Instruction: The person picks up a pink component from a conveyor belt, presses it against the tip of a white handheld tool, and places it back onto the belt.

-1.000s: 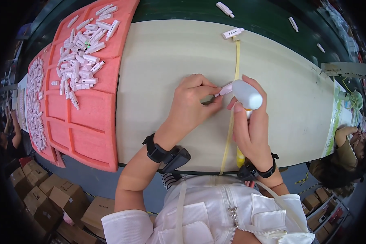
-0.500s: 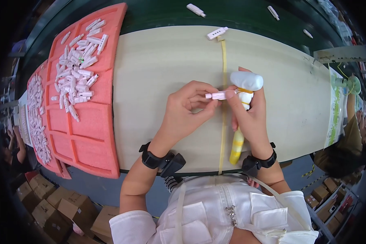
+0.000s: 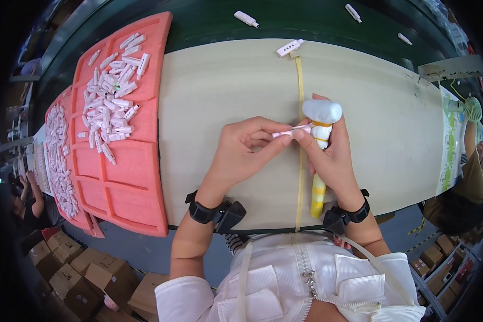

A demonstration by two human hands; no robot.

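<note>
Overhead, both hands meet above the beige counter (image 3: 225, 96): the left hand (image 3: 241, 153) pinches a slim pink piece (image 3: 290, 132), the right hand (image 3: 330, 161) is clamped on a white-headed yellow tool (image 3: 321, 121). Pink foam tray (image 3: 123, 182) lies left.

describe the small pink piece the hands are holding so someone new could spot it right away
Start at the pale beige table top and find the two hands meeting near its middle. The slim pink piece lies level between the left hand and right hand, beside a white-headed yellow tool. Unlike the loose pieces heaped on the pink foam tray, it is pinched in fingers.
</note>
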